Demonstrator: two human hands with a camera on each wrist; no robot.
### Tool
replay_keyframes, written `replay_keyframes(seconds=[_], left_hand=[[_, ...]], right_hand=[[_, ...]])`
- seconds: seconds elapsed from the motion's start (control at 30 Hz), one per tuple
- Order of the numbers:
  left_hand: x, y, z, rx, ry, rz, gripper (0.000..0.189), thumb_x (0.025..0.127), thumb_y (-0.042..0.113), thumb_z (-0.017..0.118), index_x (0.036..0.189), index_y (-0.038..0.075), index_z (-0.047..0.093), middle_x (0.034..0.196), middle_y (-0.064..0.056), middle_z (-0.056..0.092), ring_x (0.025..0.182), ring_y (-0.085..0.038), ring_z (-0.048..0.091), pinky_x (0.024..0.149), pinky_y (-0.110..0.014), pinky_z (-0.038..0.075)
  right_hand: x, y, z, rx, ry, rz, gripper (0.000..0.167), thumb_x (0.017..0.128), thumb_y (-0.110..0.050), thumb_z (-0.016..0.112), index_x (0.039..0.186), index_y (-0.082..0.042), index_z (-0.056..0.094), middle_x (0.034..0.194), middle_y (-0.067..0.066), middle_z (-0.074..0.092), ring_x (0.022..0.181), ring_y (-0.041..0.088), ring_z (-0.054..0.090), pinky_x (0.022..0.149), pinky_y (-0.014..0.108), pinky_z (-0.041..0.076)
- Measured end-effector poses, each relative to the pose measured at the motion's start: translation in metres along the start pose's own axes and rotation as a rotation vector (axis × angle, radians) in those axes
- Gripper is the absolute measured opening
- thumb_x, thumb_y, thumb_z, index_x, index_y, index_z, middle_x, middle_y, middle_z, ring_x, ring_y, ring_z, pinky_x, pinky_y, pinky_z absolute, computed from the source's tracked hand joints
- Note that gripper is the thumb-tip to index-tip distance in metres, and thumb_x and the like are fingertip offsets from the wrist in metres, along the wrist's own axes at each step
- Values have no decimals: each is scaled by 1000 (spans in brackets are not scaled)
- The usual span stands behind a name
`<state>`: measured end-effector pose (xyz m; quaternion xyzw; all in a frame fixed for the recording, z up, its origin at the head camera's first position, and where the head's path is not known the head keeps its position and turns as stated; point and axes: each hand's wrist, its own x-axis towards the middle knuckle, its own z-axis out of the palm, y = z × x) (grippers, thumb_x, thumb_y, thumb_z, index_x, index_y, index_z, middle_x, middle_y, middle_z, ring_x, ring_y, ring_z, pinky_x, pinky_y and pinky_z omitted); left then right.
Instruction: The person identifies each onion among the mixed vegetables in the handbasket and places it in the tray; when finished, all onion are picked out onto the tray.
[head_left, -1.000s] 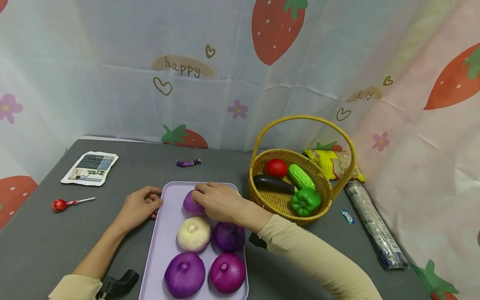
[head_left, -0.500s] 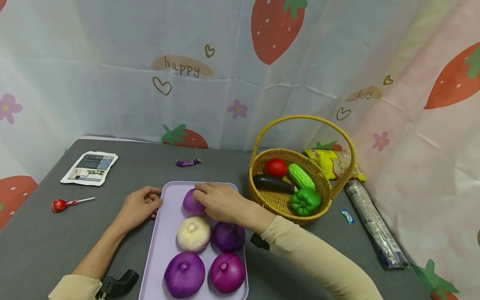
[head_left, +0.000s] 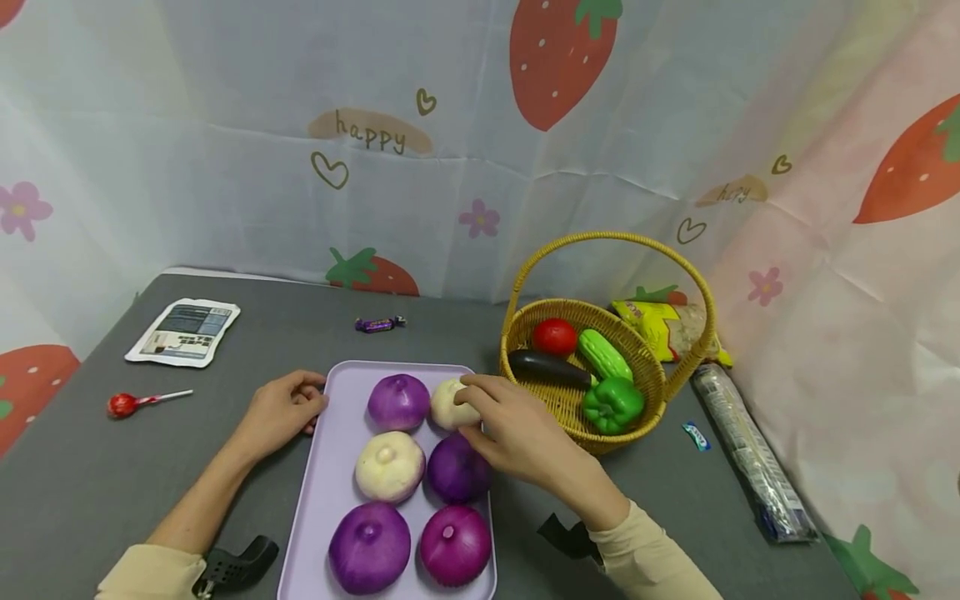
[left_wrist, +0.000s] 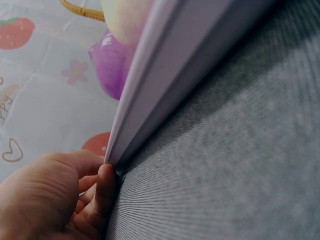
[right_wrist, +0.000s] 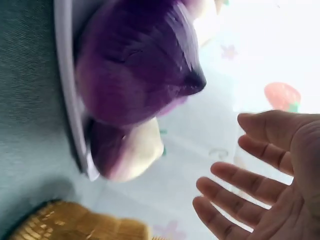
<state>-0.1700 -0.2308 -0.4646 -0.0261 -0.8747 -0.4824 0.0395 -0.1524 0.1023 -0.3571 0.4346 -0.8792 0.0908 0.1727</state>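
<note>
On a lilac tray [head_left: 315,500] sit several round vegetables: purple onions such as the far-left one [head_left: 398,402], a dark one [head_left: 458,469] and front ones [head_left: 370,547], plus two cream-topped turnips [head_left: 389,467]. My left hand [head_left: 281,412] pinches the tray's left rim; thumb and forefinger meet at that edge in the left wrist view. Over the tray's far right hovers my right hand [head_left: 517,429], fingers spread and loosely bent, holding nothing. Its fingertips overlap the far turnip [head_left: 448,405] in the head view, while the right wrist view shows a gap.
Right of the tray stands a yellow wicker basket [head_left: 517,408] with a tomato, eggplant, cucumber and green pepper. Behind it lie a yellow bag [head_left: 652,329] and a long clear packet [head_left: 750,450]. A lollipop [head_left: 123,406], white pouch [head_left: 183,332] and purple candy [head_left: 379,324] lie leftward.
My right hand has left the far-left purple onion and moved right and nearer, its fingers now spread. The onion and far turnip show more fully. My left hand stays at the rim.
</note>
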Motion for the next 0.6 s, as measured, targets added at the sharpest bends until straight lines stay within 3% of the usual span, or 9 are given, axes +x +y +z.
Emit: replay_keyframes(seconds=[0.17,0.37,0.5,0.6], left_hand=[[-1,3,-1,28,0,0,32,90,10,61,119,-5,61,84,-11,67,54,-2,59,54,-21,53],[-2,11,-4,55,7,28,32,93,8,54,121,-6,59,90,-15,66,58,-3,60,54,-22,54],[-6,23,-6,234,114,158,28,91,8,56,115,-4,64,91,-14,65,67,-11,59,61,-29,52],[-10,36,-6,460,239,309,28,90,14,60,112,-3,65,94,-14,63,78,-25,61,66,-43,51]], right_hand=[[-24,7,-5,9,57,112,32,83,-20,76,113,-14,64,126,7,65,114,22,64,92,38,56],[-36,16,-8,17,127,183,34,84,-20,75,116,-12,65,122,8,65,112,23,63,90,40,56],[-40,24,-8,-9,150,215,36,86,-22,74,119,-11,64,123,9,64,113,25,62,92,42,54],[-45,31,-8,-31,174,250,41,87,-25,73,123,-10,62,124,11,64,115,28,61,95,46,53]])
